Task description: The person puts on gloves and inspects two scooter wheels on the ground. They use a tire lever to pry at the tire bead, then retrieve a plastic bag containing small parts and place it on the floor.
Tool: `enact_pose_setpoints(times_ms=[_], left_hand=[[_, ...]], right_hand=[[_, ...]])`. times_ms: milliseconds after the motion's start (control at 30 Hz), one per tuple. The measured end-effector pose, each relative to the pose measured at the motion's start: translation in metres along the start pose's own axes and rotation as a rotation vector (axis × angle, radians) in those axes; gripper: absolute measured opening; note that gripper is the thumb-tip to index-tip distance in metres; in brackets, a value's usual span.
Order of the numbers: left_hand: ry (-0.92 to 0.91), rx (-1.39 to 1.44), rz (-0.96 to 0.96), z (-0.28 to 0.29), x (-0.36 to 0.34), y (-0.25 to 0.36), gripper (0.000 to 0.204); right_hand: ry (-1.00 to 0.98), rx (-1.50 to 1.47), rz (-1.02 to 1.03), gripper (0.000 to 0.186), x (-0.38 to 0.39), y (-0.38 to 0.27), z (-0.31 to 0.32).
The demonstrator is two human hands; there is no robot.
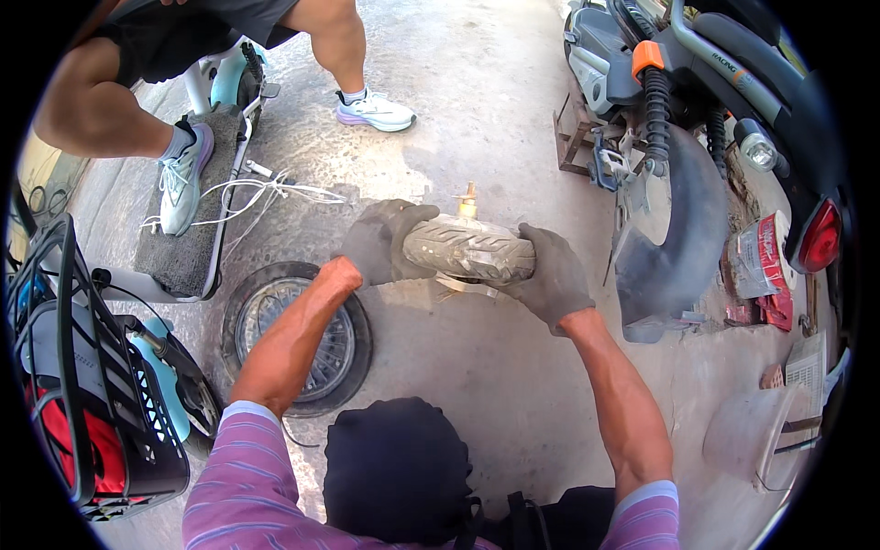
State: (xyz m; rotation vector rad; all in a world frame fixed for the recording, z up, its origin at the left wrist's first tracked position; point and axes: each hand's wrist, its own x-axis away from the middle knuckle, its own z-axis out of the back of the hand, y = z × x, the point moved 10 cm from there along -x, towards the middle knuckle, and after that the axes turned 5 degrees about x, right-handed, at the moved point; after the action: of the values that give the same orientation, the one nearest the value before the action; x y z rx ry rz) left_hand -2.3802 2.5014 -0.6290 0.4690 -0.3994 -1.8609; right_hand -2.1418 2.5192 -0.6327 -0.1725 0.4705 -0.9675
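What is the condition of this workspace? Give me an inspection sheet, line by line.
Surface: concrete-looking floor, patchy.
Things in hand: small tyre, held from both sides; brass-coloured fitting just beyond it.
Clutter: spoked wheel flat on the floor at left; pale tub at right.
Hands: left hand and right hand, both in grey gloves, gripping the tyre's sides.
Cables: tangled white cord at the parked scooter.
Surroundings: another person's legs ahead; two-wheeler's rear at right.

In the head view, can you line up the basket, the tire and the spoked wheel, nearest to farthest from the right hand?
1. Tire: held in the right hand.
2. Spoked wheel: on the ground, to the left.
3. Basket: at the far left.
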Motion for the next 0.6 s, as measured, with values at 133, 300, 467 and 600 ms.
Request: enact_pose_setpoints(times_ms=[133,300,467,600], left_hand=[[0.120,-0.208,-0.172,-0.015,0.031,0.049,0.079],[0.012,-0.038,0.028,0.002,0.027,0.067,0.083],[-0.066,0.110,0.368,-0.010,0.035,0.052,0.083],[0.047,0.151,0.436,-0.015,0.029,0.047,0.084]], right_hand=[[-0.044,-0.036,-0.020,0.089,0.040,0.007,-0.008],[-0.004,-0.088,-0.025,0.095,0.045,0.013,0.035],[-0.216,-0.328,-0.278,0.084,0.040,0.031,0.031],[-0.039,-0.357,-0.370,0.073,0.047,0.037,0.041]])
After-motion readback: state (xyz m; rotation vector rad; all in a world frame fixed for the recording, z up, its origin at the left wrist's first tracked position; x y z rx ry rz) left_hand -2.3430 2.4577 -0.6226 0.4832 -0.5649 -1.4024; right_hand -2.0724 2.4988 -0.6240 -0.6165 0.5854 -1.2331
